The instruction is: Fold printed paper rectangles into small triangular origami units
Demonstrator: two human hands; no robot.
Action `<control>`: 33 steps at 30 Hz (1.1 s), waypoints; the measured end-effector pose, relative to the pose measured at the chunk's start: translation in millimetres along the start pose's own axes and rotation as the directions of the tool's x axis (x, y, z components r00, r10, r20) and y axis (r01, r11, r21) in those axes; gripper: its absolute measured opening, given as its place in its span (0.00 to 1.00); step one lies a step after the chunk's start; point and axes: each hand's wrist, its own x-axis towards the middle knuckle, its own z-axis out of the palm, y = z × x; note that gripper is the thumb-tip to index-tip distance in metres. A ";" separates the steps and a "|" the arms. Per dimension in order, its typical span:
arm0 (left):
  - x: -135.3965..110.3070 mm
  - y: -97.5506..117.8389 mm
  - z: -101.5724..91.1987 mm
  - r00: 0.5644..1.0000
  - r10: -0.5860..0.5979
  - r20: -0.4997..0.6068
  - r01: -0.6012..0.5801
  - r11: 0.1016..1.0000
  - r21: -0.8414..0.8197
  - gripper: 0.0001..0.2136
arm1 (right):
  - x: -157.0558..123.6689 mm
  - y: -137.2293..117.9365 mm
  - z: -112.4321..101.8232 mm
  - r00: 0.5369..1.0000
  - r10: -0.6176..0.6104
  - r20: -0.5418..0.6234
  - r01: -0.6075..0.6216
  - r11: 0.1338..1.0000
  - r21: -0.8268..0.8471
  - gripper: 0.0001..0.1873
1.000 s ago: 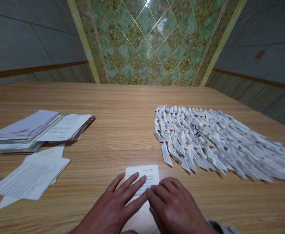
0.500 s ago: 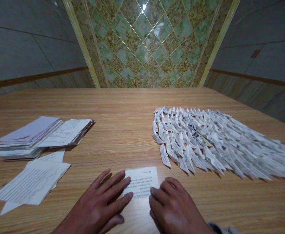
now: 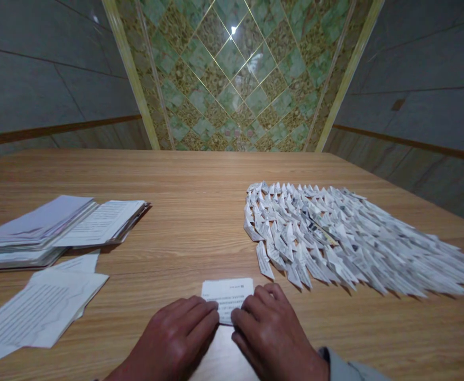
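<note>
A small printed sheet of paper [image 3: 227,290] lies on the table in front of me, its far edge flat and its print facing up. My left hand [image 3: 180,328] is closed at the sheet's near left corner, fingers bunched together over the paper. At the near right corner my right hand [image 3: 269,328] is closed as well, with its fingertips on the sheet. Both thumbs are largely hidden beneath the hands. The near edge looks slightly raised between the fingertips.
Many folded paper boats [image 3: 315,233] stand in tight rows on the right. To the left are stacks of paper [image 3: 41,222] and several loose printed sheets [image 3: 37,307]. The wooden table [image 3: 184,185] reaches back to a tiled wall [image 3: 232,90].
My left hand has gone from spread fingers to closed on the sheet's near left corner. My right hand has shifted slightly inward along the near edge. The view has tilted slightly up.
</note>
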 end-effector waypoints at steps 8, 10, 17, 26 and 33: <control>3.3 4.3 -3.5 1.000 0.002 0.027 0.000 0.998 -0.070 0.09 | 9.7 -4.5 10.4 0.987 -0.094 -0.130 0.094 0.996 -0.002 0.13; 3.6 2.4 -3.6 0.999 -0.003 0.042 0.006 0.997 -0.071 0.11 | 10.3 -4.9 9.8 0.987 -0.103 -0.120 0.102 0.995 -0.010 0.15; -3.2 -10.9 -8.3 0.995 -0.030 0.098 0.037 0.997 -0.065 0.16 | 10.4 0.6 4.9 0.989 -0.109 -0.103 0.105 0.993 -0.048 0.15; -9.7 -29.1 -17.8 0.994 -0.068 0.088 0.074 0.995 -0.069 0.13 | 9.2 -2.1 3.5 0.987 -0.102 -0.126 0.098 0.994 -0.038 0.14; -14.8 -37.8 -21.6 0.970 -0.242 0.014 0.237 0.935 -0.263 0.08 | 7.7 0.7 -11.7 0.996 0.023 -0.081 -0.003 0.970 0.242 0.07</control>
